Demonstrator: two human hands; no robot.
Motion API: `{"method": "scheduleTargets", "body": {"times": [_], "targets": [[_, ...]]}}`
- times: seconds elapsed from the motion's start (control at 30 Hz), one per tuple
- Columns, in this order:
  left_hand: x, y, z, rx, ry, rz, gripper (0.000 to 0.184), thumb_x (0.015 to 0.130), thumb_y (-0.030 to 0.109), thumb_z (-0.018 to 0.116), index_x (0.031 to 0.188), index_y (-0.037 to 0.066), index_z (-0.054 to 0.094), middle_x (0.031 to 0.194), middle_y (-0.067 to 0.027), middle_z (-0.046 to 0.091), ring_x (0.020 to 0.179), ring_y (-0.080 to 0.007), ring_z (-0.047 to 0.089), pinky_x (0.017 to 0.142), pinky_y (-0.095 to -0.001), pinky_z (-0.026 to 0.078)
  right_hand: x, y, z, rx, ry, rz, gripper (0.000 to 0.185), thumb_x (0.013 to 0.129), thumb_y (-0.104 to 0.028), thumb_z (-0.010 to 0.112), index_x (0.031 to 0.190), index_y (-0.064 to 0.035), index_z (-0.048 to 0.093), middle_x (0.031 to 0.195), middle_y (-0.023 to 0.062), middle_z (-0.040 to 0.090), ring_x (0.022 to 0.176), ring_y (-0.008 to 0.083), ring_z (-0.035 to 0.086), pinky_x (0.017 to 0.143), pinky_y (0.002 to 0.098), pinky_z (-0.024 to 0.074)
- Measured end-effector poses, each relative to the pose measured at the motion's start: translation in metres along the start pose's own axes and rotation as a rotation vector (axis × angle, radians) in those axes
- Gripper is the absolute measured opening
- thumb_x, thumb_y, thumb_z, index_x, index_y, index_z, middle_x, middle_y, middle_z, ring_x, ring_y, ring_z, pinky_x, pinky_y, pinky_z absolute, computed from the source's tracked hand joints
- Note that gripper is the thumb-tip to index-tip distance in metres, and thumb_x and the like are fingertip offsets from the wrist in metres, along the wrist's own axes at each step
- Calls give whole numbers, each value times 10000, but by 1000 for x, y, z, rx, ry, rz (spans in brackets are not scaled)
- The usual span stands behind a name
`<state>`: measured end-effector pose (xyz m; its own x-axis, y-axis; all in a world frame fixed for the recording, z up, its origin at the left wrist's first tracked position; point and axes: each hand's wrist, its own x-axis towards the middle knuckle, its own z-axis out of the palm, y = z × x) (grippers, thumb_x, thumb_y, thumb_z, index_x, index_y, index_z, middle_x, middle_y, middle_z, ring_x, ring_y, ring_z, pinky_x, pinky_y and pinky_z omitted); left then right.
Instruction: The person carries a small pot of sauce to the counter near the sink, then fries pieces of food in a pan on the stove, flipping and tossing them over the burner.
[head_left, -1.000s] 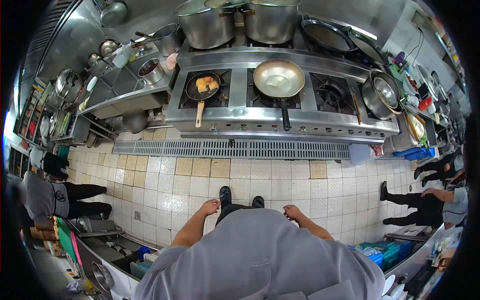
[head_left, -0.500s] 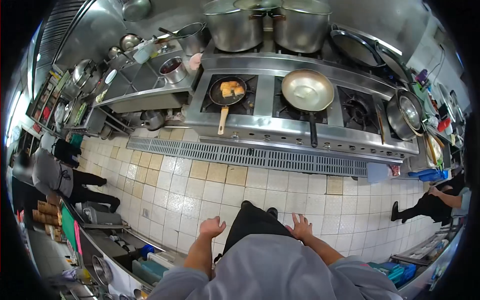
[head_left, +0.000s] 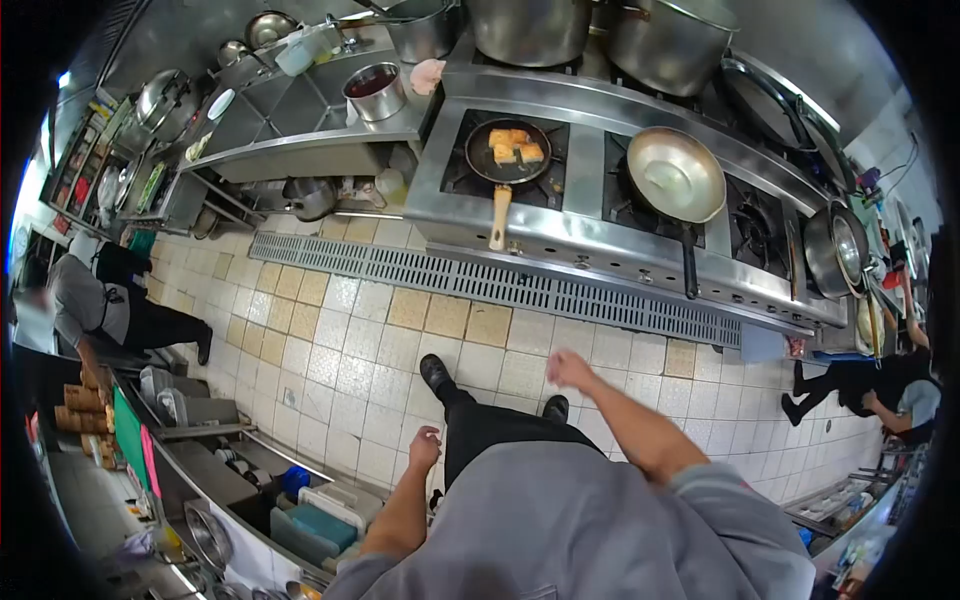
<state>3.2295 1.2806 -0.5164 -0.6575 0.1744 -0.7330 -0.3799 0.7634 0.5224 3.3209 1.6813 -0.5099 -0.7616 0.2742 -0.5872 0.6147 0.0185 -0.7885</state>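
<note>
My left hand (head_left: 425,448) hangs low beside my left hip, its fingers curled in with nothing seen in them. Stretched forward over the tiled floor is my right hand (head_left: 570,370), smeared by motion, so its fingers are not clear. Neither hand touches anything on the stove (head_left: 573,205). On the left burner stands a small dark frying pan (head_left: 482,157) with a wooden handle, holding browned golden pieces of food (head_left: 507,141). To its right, a larger light-coloured frying pan (head_left: 700,165) with a black handle has a little clear liquid in it.
A floor drain grate (head_left: 400,272) runs along the stove front. Left of the stove, a pot of dark red liquid (head_left: 374,92) stands by the sink (head_left: 262,105). One person (head_left: 110,300) works at left, another (head_left: 890,385) at right. Large pots (head_left: 530,30) stand behind the burners.
My view has turned left and my feet have stepped apart. My right hand, spread low before, has swung up and forward. The person at right now has an arm raised toward the shelf.
</note>
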Motion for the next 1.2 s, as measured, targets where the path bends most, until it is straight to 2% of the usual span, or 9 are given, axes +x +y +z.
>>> {"method": "scheduleTargets", "body": {"times": [0.03, 0.07, 0.13, 0.17, 0.23, 0.53, 0.77, 0.9, 1.2], "targets": [[23, -25, -5, -16, -23, 25, 207, 859, 163, 438, 959, 108, 610, 810, -176, 649, 777, -290, 641, 719, -390, 496, 28, -53, -1, 42, 35, 8, 177, 862, -200, 477, 766, -82, 567, 703, 49, 592, 617, 139, 560, 526, 283, 454], [24, -15, -18, 331, -28, 135, 207, 853, 183, 455, 962, 104, 611, 805, -159, 656, 730, -247, 647, 696, -355, 506, 104, -47, -5, -161, 122, -305, 164, 851, -203, 500, 783, -74, 574, 723, 58, 595, 597, 137, 557, 501, 271, 441], [71, -26, -51, 483, -2, 272, 187, 854, 165, 471, 952, 88, 610, 781, -138, 651, 700, -210, 639, 654, -334, 511, 135, -151, -17, 515, 130, 4, 263, 901, -279, 464, 781, -79, 586, 730, 69, 596, 594, 142, 568, 493, 279, 435], [90, -31, -70, 555, 3, 343, 177, 854, 156, 479, 947, 80, 609, 770, -128, 649, 686, -192, 635, 633, -323, 514, 154, -169, -26, 579, 56, -190, 294, 921, -346, 456, 824, -97, 579, 720, 66, 603, 551, 139, 553, 464, 282, 423], [120, -10, -129, 13, -252, 79, 160, 876, 141, 487, 967, 74, 601, 747, -115, 631, 661, -178, 619, 577, -308, 512, 146, -261, -3, 930, 353, 7, 255, 926, -350, 471, 849, -116, 539, 663, 28, 557, 478, 122, 484, 411, 264, 378], [175, 12, -318, -129, 9, -17, 187, 900, 192, 505, 1018, 57, 559, 751, -100, 606, 583, -168, 585, 435, -278, 447, 166, -274, 43, 856, 407, -160, 181, 935, -276, 494, 910, -103, 445, 608, -13, 422, 439, 81, 373, 366, 237, 320], [175, 26, -303, 19, -190, -94, 202, 907, 195, 490, 1047, 61, 548, 736, -112, 625, 554, -188, 605, 423, -296, 455, 145, -308, 23, 873, 443, -154, 194, 932, -280, 505, 916, -92, 460, 597, -20, 407, 424, 74, 332, 365, 234, 289], [190, 54, -269, 4, -191, 73, 240, 906, 179, 495, 1046, -2, 564, 787, -139, 637, 627, -198, 620, 553, -310, 532, 126, -288, 8, 895, 272, -157, 204, 941, -293, 487, 981, -92, 485, 593, -26, 393, 432, 60, 321, 376, 217, 272], [181, 133, -231, -34, -235, 133, 207, 914, 118, 465, 1051, -7, 558, 811, -128, 608, 696, -186, 608, 578, -299, 542, 117, -295, -21, 973, -30, -140, 274, 944, -316, 492, 1072, -74, 495, 601, -46, 369, 444, 36, 278, 375, 190, 252]]}}
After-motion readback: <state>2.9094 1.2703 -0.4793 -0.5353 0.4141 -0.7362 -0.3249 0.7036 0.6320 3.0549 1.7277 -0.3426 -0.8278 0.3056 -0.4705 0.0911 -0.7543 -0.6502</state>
